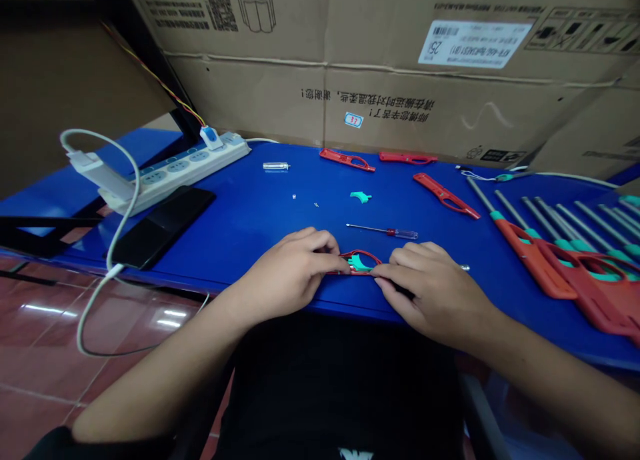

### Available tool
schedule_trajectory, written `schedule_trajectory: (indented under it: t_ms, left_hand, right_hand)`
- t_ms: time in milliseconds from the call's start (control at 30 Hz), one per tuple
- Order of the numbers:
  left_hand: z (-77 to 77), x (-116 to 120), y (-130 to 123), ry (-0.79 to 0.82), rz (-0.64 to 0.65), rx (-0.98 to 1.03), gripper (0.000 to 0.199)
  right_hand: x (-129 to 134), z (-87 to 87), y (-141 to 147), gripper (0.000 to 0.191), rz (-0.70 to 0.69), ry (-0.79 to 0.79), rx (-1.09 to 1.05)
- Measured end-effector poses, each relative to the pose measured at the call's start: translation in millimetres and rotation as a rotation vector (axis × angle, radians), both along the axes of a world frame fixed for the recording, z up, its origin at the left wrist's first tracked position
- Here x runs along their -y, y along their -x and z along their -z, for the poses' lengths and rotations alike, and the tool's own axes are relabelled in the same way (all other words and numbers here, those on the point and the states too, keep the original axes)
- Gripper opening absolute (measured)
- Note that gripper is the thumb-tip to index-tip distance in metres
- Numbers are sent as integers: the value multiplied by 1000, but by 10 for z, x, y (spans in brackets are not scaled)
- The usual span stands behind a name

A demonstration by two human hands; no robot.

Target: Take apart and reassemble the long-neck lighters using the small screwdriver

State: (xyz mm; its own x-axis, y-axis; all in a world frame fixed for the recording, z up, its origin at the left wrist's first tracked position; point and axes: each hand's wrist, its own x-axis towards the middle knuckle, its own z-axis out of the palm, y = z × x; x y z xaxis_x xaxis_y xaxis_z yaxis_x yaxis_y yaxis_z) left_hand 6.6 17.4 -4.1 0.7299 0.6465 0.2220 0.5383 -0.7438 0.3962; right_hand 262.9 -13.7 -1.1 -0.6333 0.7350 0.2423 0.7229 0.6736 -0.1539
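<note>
My left hand (287, 273) and my right hand (430, 293) both grip a red plastic loop-shaped handle (358, 257) from either side, just above the blue table (250, 207). A teal plastic insert (361, 263) sits inside its opening, partly hidden by my fingers. A thin metal tip (465, 267) pokes out beyond my right hand. Nearest above my hands lies a small red-handled screwdriver (383, 231). Farther back are a loose teal piece (360, 196), several red handles like the held one (446, 196), and two tiny screws (294, 196).
A row of orange-red tools with long metal shafts (535, 260) lies at the table's right. To the left are a white power strip (170, 173), a black phone (163, 227) and a white cable. A clear tube (276, 167) lies behind. Cardboard boxes (375, 87) stand along the back.
</note>
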Motion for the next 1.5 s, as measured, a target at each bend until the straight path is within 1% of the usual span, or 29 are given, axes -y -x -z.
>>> schedule_trajectory:
  t_ms: [100, 200, 267, 300, 367, 400, 467, 533, 633, 733, 800, 867, 933, 1000, 1067, 1133, 1233, 1300, 1367, 1400, 1433, 1500]
  left_hand:
    - [15, -9, -7, 6, 9, 32, 39]
    - [43, -17, -10, -8, 23, 78, 41]
    - [49, -18, -6, -15, 40, 99, 43]
    - [45, -17, 0, -17, 49, 111, 44]
    - [23, -13, 19, -21, 53, 152, 46]
    - [6, -11, 31, -26, 46, 181, 45]
    - [-33, -15, 55, -43, 10, 237, 41]
    - [-75, -29, 72, -65, -48, 272, 35]
    - [-125, -65, 76, -89, -163, 276, 24]
    - [-154, -102, 64, -82, -270, 260, 23]
    - [-158, -121, 58, -76, -303, 247, 25]
    - [-147, -139, 60, -69, -314, 232, 26]
    - [-120, -159, 71, -57, -322, 223, 26]
    - [-83, -179, 88, -42, -338, 225, 26]
    - [-47, -193, 106, -20, -344, 241, 25]
    - [-19, -196, 120, 0, -341, 264, 25]
    - [3, -183, 133, 7, -347, 281, 25]
    - [12, -170, 140, 1, -360, 280, 26]
    - [20, -162, 148, 0, -361, 271, 26]
    - [25, -161, 152, -1, -357, 268, 26]
    - [29, -161, 155, -3, -353, 268, 26]
    - [35, -164, 160, -10, -350, 275, 25]
  right_hand:
    - [-52, -125, -54, 23, -63, 65, 7]
    - [-267, -296, -127, 25, -116, 121, -29]
    - [-519, -378, -146, 27, -44, 82, -57]
    - [-667, -397, -141, 28, 24, 58, -37]
    - [-973, -384, -100, 30, 148, 40, 33]
    - [-1115, -356, -68, 31, 171, 52, 78]
    - [-1347, -277, 8, 38, 182, 82, 142]
    - [-1485, -203, 85, 44, 182, 95, 143]
    - [-1525, -167, 169, 37, 149, 107, 129]
    - [-1439, -210, 210, 34, 111, 108, 108]
    - [-1372, -242, 218, 35, 97, 103, 98]
    - [-1339, -263, 198, 35, 112, 92, 132]
    - [-1366, -283, 123, 37, 157, 72, 181]
    - [-1456, -322, -29, 39, 224, 39, 192]
    - [-1589, -386, -251, 41, 343, 21, 164]
    - [-1731, -455, -503, 39, 552, 62, 129]
    - [-1883, -514, -819, 39, 687, 162, 202]
    - [-1918, -508, -939, 44, 724, 218, 268]
    - [-1906, -478, -984, 54, 734, 269, 335]
    - [-1889, -461, -986, 55, 730, 291, 366]
    - [-1869, -445, -977, 52, 724, 309, 393]
    - [-1819, -431, -940, 38, 710, 317, 418]
